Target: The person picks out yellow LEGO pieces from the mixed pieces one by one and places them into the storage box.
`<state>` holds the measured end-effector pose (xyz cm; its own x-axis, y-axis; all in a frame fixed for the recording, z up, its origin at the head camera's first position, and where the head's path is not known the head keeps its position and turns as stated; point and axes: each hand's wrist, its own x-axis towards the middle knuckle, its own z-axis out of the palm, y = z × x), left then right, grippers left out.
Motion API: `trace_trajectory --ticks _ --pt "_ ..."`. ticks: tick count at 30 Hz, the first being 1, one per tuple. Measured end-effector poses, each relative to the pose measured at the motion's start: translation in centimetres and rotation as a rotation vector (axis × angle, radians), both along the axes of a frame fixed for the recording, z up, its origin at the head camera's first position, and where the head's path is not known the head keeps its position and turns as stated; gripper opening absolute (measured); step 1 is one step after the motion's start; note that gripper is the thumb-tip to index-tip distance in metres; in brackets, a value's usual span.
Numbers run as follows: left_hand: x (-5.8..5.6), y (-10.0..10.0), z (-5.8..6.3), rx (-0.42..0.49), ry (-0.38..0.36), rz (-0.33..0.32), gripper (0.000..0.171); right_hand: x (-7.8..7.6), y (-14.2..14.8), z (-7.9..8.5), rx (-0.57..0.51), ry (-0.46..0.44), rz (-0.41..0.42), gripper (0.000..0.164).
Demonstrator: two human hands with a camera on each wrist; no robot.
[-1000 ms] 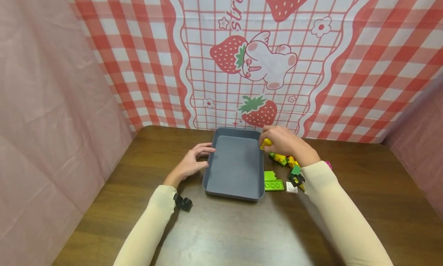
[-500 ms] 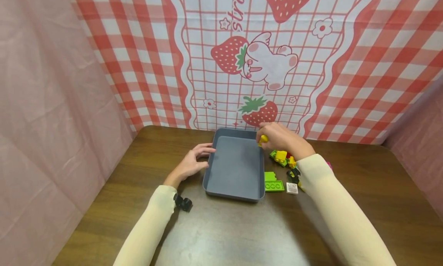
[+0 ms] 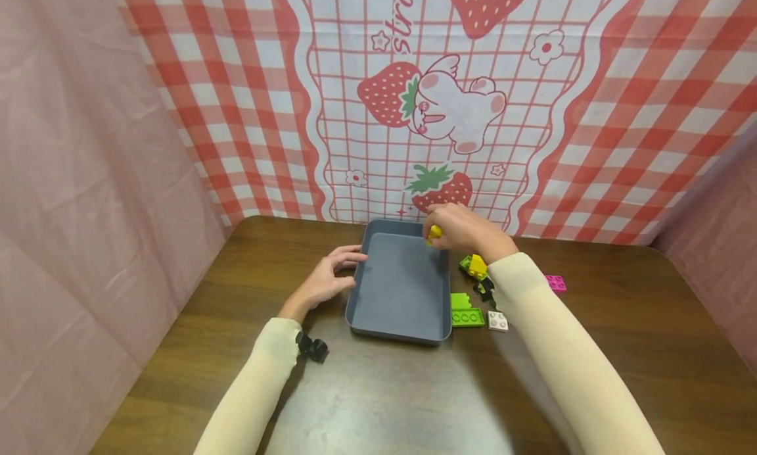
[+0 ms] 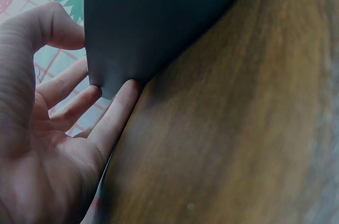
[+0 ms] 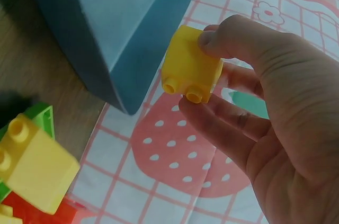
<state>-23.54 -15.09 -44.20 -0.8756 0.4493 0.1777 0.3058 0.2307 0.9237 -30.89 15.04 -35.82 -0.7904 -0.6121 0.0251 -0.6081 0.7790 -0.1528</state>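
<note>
My right hand (image 3: 458,228) pinches a yellow toy building brick (image 5: 192,64) between thumb and fingers, over the far right corner of the grey tray (image 3: 399,333). Two round studs on the brick show in the right wrist view. At the tray's left side my left hand (image 3: 325,279) rests with fingers relaxed and spread. Its fingertips (image 4: 128,87) touch the tray's outer wall in the left wrist view. The tray's floor is bare in the head view.
Right of the tray lie green bricks (image 3: 467,317), a white brick (image 3: 497,321), another yellow brick (image 3: 478,267) and a pink brick (image 3: 556,283). The right sleeve hides part of this group. A checked strawberry cloth (image 3: 272,113) hangs behind the table.
My right hand has moved left and slightly up with the yellow brick, from the tray's right edge to over its far right corner. The left hand stays in place.
</note>
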Motion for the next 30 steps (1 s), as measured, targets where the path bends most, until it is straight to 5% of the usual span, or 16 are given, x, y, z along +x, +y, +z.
trace_trajectory --ticks 13,30 --pt "-0.1 0.0 -0.1 0.000 0.004 0.006 0.050 -0.8 -1.7 0.5 0.016 -0.034 0.014 0.018" --pt "-0.1 0.0 -0.1 0.000 0.006 0.003 0.050 -1.8 -1.9 -2.1 0.007 -0.066 -0.058 0.017"
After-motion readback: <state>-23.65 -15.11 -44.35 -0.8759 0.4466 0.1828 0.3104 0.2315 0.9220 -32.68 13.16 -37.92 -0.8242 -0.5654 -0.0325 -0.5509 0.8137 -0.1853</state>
